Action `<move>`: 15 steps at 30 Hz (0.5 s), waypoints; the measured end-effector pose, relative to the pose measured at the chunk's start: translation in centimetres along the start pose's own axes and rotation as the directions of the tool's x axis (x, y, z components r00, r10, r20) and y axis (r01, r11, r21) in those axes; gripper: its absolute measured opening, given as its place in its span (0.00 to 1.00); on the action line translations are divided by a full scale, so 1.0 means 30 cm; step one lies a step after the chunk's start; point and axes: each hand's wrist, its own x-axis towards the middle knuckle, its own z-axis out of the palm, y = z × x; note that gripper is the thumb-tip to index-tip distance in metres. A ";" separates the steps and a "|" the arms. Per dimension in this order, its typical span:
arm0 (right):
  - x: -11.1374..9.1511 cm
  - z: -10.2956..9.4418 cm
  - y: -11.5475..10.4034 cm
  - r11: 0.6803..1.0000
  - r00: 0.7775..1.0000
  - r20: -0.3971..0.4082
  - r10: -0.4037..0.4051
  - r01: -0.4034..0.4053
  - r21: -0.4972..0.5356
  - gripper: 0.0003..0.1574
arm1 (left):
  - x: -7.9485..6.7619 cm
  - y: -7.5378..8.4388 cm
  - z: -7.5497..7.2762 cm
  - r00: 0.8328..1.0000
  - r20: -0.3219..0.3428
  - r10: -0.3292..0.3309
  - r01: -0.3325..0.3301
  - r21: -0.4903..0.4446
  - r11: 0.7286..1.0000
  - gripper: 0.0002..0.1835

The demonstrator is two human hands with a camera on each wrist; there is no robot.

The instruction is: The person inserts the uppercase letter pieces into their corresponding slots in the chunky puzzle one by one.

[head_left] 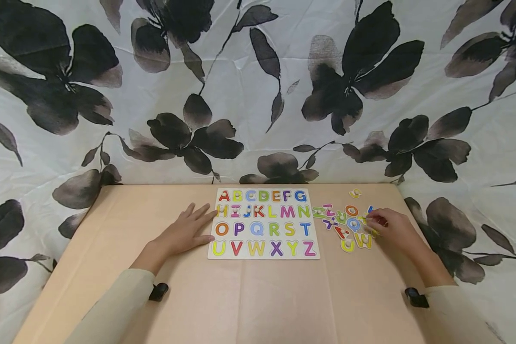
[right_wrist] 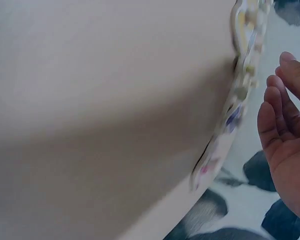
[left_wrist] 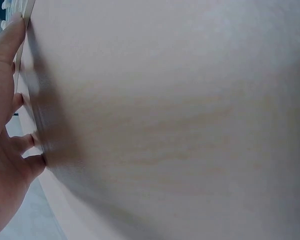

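Observation:
The white alphabet board (head_left: 263, 239), with rows of coloured capital letters from A to Z, lies flat on the table. My left hand (head_left: 182, 231) has its fingers spread, the fingertips and thumb touching the board's left edge. Loose letter pieces lie right of the board, among them a yellow W (head_left: 363, 240), a yellow U (head_left: 347, 245), a blue Q (head_left: 353, 224) and an orange O (head_left: 351, 210). Over the right side of this pile is my right hand (head_left: 391, 229). In the right wrist view its fingers (right_wrist: 266, 120) are loosely bent, above the pieces, with nothing visible between them.
A small yellow piece (head_left: 355, 193) lies apart behind the pile. The light tan table (head_left: 279, 301) ends at a back edge against a white cloth (head_left: 266, 110) with dark flowers. Dark bands (head_left: 158, 292) sit at both wrists.

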 end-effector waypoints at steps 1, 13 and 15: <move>-0.008 -0.001 0.016 1.000 1.000 -0.004 0.007 -0.007 -0.007 0.14 | 0.000 0.001 0.002 1.000 0.000 0.000 0.000 0.001 1.000 0.44; -0.048 0.020 0.090 0.996 0.997 0.018 0.077 -0.077 -0.038 0.11 | 0.000 -0.002 0.006 1.000 -0.011 -0.003 0.003 0.020 1.000 0.44; -0.047 0.025 0.087 0.996 0.996 0.024 0.081 -0.080 -0.041 0.10 | 0.001 -0.001 0.004 1.000 -0.009 -0.001 0.001 0.020 1.000 0.44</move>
